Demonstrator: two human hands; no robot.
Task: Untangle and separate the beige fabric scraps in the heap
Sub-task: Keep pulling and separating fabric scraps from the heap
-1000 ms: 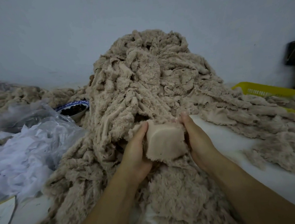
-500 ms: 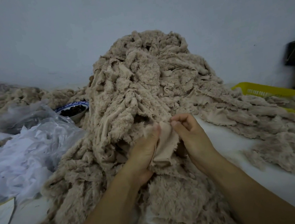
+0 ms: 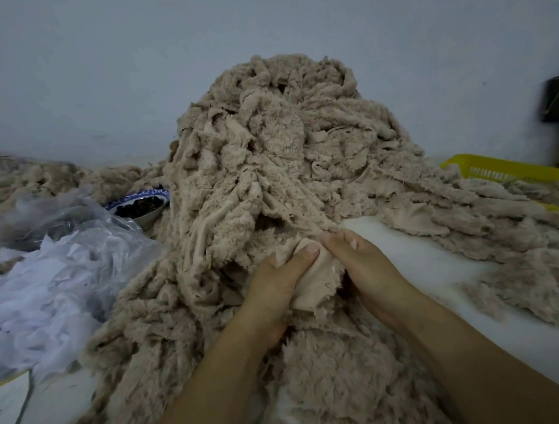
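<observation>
My left hand (image 3: 274, 289) and right hand (image 3: 366, 265) both pinch one scrap (image 3: 314, 282) at centre frame; the heap (image 3: 268, 166) above looks barely sorted, so most work remains.

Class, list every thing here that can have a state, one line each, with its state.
Smooth beige fabric scrap: bunched, held by both hands.
Left hand: grips it, thumb on top.
Right hand: fingers curled, pinching it.
Heap of fluffy beige fabric scraps: piled, tangled.
Blue-and-white bowl: upright, holds dark contents.
Yellow plastic basket: holds beige scraps.
</observation>
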